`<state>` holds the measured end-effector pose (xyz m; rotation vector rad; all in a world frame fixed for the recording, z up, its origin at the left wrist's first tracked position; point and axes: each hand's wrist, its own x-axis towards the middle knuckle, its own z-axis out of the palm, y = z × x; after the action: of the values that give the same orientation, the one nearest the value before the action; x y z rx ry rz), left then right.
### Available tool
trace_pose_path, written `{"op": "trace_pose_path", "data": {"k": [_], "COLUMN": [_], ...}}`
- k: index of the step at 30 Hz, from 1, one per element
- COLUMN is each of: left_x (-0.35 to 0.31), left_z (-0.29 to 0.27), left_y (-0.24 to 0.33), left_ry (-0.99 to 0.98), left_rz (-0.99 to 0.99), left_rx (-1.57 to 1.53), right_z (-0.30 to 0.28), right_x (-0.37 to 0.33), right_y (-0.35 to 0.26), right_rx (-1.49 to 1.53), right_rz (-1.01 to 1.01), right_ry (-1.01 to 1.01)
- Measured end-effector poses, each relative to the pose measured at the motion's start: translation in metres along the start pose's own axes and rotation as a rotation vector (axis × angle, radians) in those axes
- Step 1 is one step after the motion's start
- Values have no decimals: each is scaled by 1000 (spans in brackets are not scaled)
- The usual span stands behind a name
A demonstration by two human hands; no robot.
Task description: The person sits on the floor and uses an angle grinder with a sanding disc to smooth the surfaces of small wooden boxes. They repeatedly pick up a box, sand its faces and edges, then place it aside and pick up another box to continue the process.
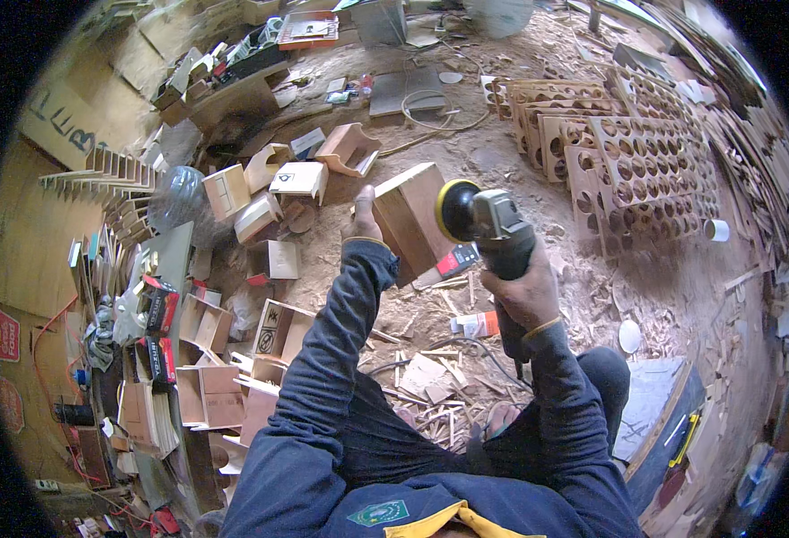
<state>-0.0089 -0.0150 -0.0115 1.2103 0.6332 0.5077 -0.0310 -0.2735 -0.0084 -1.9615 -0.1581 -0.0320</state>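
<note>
A wooden box (409,220) is held up in front of me, tilted, with my left hand (365,215) gripping its left edge. My right hand (529,289) is wrapped round the body of an angle grinder (502,235). The grinder's round yellow-rimmed disc (457,211) faces the right side of the box, very close to it; whether it touches I cannot tell. The far fingers of my left hand are hidden behind the box. A dark cord (484,345) runs over the floor below the grinder.
Several small wooden boxes (348,150) lie ahead and to my left. Panels with round holes (623,152) stand stacked at the far right. Wood scraps (439,377) and sawdust cover the floor by my legs. A coiled hose (426,108) and a white cup (716,230) lie farther off.
</note>
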Motion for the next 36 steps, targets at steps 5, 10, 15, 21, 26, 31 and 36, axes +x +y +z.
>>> {"op": "trace_pose_path", "data": {"k": [5, 10, 15, 21, 26, 31, 36], "left_x": [-1, 4, 21, 21, 14, 6, 10], "left_z": [-4, -6, -17, -14, -2, -6, -7], "left_y": [-24, -49, -52, -55, -58, -57, -57], "left_ry": [-23, -98, -145, -120, -68, -55, -110], "left_rz": [-3, 1, -105, -89, -48, -118, -42], "left_rx": [188, 168, 320, 211, 278, 222, 137], "right_z": [9, 5, -5, -15, -4, 7, 4], "right_x": [0, -1, 18, 25, -6, -5, 9], "right_y": [-9, -5, 19, 28, -3, -9, 12], "right_rx": [-51, -77, -126, -9, -193, -145, -140], "right_rz": [6, 4, 64, 67, 47, 91, 102], "right_ry": [-34, 6, 119, 128, 22, -45, 80]}}
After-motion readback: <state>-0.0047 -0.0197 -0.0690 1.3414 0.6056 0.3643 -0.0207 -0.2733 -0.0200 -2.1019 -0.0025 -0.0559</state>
